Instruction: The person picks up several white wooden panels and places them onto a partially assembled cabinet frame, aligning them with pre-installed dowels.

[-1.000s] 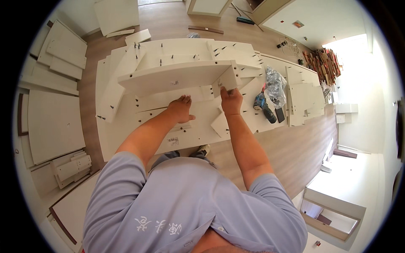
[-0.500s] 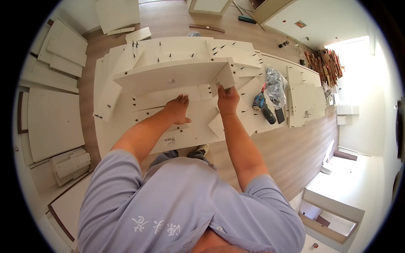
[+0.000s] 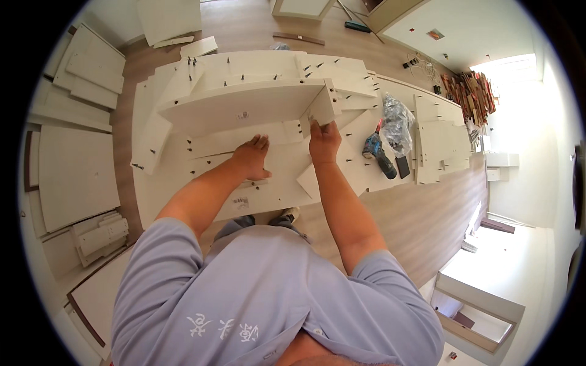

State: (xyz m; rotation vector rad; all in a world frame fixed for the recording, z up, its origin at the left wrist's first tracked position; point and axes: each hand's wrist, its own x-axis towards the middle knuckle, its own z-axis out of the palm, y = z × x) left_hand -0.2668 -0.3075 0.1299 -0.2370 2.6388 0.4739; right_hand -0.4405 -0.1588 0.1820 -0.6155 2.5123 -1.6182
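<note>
A long white panel (image 3: 244, 113) stands on edge, joined at its right end to a short white end panel (image 3: 320, 108). My right hand (image 3: 325, 144) grips the near edge of that end panel, thumb on its inner face; some of the fingers are hidden behind it. Palm down, my left hand (image 3: 251, 157) lies on the flat white boards in front of the long panel, fingers stretched and thumb apart, holding nothing. Close to its thumb is a narrow white strip (image 3: 255, 183). Dark connector bolts (image 3: 242, 77) stick up from several boards.
Right of my right hand lie a blue-and-black cordless drill (image 3: 379, 155), crumpled clear plastic (image 3: 398, 125) and a dark flat object (image 3: 403, 167). More white boards (image 3: 442, 143) extend rightward. Panels (image 3: 79, 174) lean at the left, and a broom (image 3: 358, 27) rests on the far floor.
The view has shifted slightly, so the worktop sits a little further left and up. Both hands keep their places on the boards.
</note>
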